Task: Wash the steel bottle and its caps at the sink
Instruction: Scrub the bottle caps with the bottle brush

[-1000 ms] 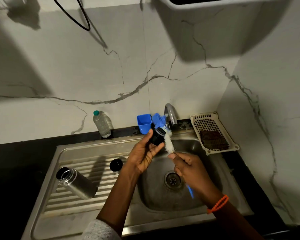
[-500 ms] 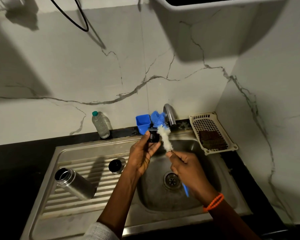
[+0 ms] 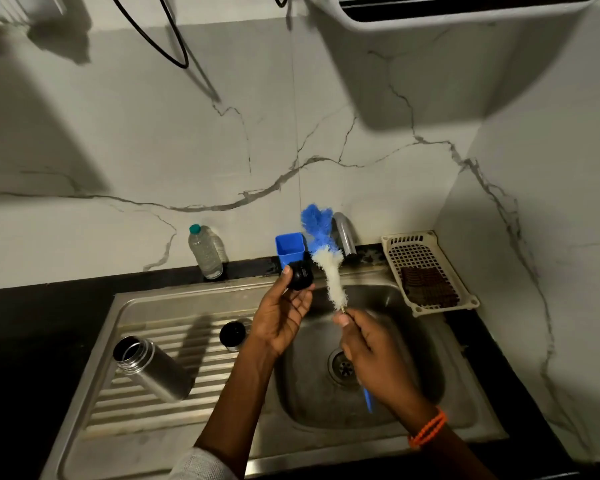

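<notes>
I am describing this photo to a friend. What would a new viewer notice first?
First, the blue-and-white bottle brush held upright by the right hand over the sink basin, beside the small black cap pinched in the left hand. Next, the open steel bottle lying on the ribbed drainboard.

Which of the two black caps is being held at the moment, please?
The black cap in the left hand, raised beside the brush. The other cap stands untouched on the draining board.

Open steel bottle (image 3: 153, 370) tilted on drainboard
</notes>
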